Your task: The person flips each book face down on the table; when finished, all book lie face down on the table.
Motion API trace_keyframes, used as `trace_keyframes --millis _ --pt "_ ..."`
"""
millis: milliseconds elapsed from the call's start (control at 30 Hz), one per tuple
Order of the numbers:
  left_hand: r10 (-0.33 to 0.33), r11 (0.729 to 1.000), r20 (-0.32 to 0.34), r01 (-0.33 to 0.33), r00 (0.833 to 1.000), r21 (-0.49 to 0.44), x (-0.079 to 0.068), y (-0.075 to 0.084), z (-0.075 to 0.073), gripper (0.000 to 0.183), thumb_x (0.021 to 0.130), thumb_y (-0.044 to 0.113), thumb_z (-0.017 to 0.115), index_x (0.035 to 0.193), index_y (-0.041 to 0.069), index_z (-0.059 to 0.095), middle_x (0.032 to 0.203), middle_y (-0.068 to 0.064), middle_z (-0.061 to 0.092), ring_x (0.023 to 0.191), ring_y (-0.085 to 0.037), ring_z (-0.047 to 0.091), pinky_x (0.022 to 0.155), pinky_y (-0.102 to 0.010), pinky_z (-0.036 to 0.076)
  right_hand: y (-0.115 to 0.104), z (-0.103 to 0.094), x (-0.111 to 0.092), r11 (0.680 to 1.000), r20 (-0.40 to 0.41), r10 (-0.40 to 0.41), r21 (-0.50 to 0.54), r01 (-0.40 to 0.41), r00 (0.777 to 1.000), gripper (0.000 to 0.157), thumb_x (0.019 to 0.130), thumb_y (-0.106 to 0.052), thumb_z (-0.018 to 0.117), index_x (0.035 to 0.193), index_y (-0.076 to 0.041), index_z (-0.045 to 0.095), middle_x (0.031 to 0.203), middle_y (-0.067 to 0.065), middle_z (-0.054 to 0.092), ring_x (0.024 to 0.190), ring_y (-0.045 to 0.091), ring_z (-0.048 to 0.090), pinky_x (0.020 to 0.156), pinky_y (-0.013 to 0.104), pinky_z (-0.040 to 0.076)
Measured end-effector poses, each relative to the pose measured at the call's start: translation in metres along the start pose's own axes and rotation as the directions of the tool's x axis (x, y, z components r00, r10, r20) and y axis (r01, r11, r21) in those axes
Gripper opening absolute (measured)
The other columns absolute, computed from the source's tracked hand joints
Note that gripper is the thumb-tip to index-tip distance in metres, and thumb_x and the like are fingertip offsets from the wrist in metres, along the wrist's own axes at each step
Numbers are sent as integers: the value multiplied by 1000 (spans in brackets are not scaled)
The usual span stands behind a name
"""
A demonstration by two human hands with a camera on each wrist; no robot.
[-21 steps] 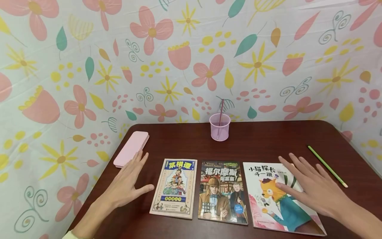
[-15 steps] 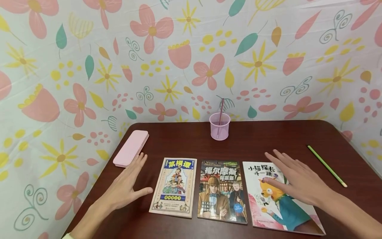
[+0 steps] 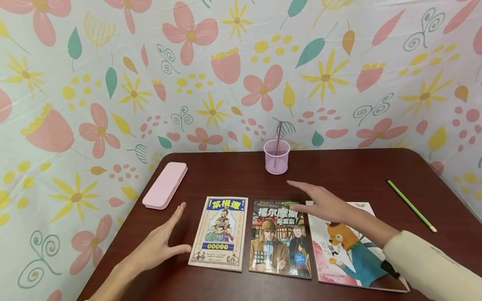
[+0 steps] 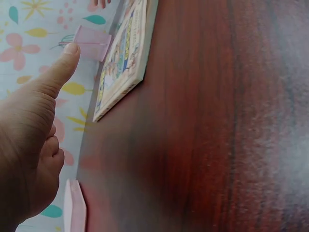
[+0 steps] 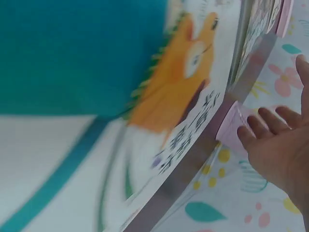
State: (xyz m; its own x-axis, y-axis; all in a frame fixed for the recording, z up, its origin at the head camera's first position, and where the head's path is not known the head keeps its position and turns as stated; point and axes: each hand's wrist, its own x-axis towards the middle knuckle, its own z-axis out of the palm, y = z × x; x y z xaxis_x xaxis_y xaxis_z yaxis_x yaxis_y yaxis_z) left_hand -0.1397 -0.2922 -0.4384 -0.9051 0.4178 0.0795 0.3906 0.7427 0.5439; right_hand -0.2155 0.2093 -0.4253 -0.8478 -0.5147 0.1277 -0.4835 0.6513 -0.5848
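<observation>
Three books lie in a row on the dark wood table. My left hand [image 3: 158, 242] is just left of the cream book with a blue-and-yellow title [image 3: 218, 234], thumb near its edge, holding nothing. Over the top edges of the detective book [image 3: 280, 246] and the white cat picture book [image 3: 350, 259] hovers my right hand [image 3: 324, 202], fingers extended toward the left and nothing held. Its forearm covers part of the picture book. In the right wrist view the picture book [image 5: 193, 58] fills much of the frame, with the fingers of the right hand [image 5: 275, 140] spread apart.
A pink pencil case [image 3: 165, 186] lies at the table's left edge. At the back stands a pink mesh cup [image 3: 276, 161] with one pencil [image 3: 279, 138] in it. A green pencil [image 3: 412, 205] lies on the right. A flowered cloth [image 3: 241, 83] hangs behind the table [image 3: 339, 171].
My right hand has swept left from over the cat picture book toward the detective book, bringing its sleeve into view. My left hand has shifted slightly downward. The books have stayed in place.
</observation>
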Motion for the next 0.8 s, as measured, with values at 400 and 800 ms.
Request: trace_keyframes --millis 400,800 --pt "10 999 105 -6 994 -33 3 -6 12 123 81 59 87 172 17 15 175 -7 22 156 -24 31 121 -50 36 -17 24 67 988 187 -83 141 57 979 72 98 -24 79 159 -3 47 160 17 50 143 37 52 107 56 51" --pt "99 993 166 -107 981 43 12 -7 21 136 72 70 87 169 2 19 171 -22 26 155 -33 32 119 -55 36 -33 56 105 975 262 -136 205 83 955 58 94 -7 81 147 4 60 147 17 62 139 34 57 110 45 51"
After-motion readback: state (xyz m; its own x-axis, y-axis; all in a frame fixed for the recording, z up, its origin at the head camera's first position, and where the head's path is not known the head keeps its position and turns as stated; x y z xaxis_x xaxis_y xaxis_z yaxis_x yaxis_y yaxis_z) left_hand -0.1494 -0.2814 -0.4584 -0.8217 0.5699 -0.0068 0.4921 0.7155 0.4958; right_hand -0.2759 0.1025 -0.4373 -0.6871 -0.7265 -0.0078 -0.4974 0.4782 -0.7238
